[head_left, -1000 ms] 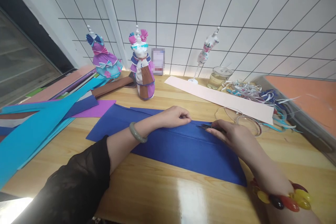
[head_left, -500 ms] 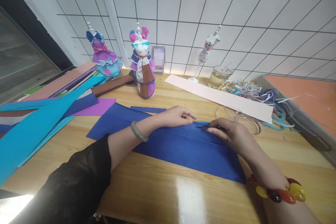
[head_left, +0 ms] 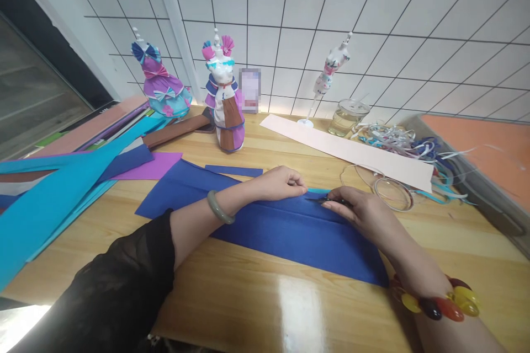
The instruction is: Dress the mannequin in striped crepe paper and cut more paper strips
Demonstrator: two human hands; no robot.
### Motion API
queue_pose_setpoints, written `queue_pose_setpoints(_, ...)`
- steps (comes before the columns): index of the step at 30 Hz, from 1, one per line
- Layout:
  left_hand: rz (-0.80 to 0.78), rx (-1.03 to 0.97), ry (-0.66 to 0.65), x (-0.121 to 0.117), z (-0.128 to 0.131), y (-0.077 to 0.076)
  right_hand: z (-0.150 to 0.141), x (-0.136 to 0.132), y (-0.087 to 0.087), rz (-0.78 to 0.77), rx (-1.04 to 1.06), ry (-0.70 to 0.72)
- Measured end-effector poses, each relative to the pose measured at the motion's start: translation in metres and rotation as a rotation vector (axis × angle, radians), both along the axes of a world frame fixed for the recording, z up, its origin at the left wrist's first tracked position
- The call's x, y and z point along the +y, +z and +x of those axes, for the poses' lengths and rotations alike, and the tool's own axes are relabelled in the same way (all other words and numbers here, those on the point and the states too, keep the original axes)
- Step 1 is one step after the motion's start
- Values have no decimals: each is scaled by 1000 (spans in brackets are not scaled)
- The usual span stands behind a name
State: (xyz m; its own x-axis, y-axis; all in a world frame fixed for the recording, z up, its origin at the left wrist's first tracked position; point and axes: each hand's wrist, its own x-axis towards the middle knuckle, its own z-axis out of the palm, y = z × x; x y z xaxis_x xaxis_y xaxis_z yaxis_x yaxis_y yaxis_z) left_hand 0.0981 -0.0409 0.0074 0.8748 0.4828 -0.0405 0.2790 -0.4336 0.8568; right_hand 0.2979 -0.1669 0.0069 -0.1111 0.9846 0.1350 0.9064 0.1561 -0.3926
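A wide sheet of dark blue crepe-like paper or cloth (head_left: 290,237) lies on the table under both hands. My left hand (head_left: 285,183) has its thumb and fingers pinched together at the sheet's far edge. They close on the end of a narrow turquoise strip (head_left: 318,191), which runs right toward my other hand. In my right hand (head_left: 356,209) is a small pair of dark scissors (head_left: 317,199), mostly covered by the fingers. Their slim tips point left, low over the blue sheet and near the strip.
Behind the sheet lie a small blue strip (head_left: 234,171) and a long pale pink strip (head_left: 348,151). Dressed mannequins (head_left: 227,105) and a bare one (head_left: 331,69) stand near the tiled wall. A glass jar (head_left: 348,118) and tangled ribbons (head_left: 389,138) are right; coloured sheets (head_left: 74,193) lie left.
My left fingers have curled and closed into a pinch at the turquoise strip, more of which now shows. The scissors have shifted slightly left with my right hand.
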Motion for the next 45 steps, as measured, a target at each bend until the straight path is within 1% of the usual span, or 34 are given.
queue_pose_setpoints(6, -11, -12, -15, 0, 1, -2, -4, -1, 2, -4, -13, -16)
queue_pose_setpoints(22, 49, 0, -29, -1, 0, 0, -4, -2, 2, -29, 0, -30)
queue_pose_setpoints(27, 24, -18, -37, 1, 0, -3, -5, -2, 2, 2, -14, -28)
queue_pose_setpoints(31, -8, -25, -37, 1, -1, -2, -6, -3, 2, -6, -19, -34)
queue_pose_setpoints(41, -19, -40, -50, 1, -1, -3, -7, -5, 2, 17, -22, -46)
queue_pose_setpoints(45, 0, 1, -65, 5, -4, 0, -5, -5, 0, 17, -21, -53)
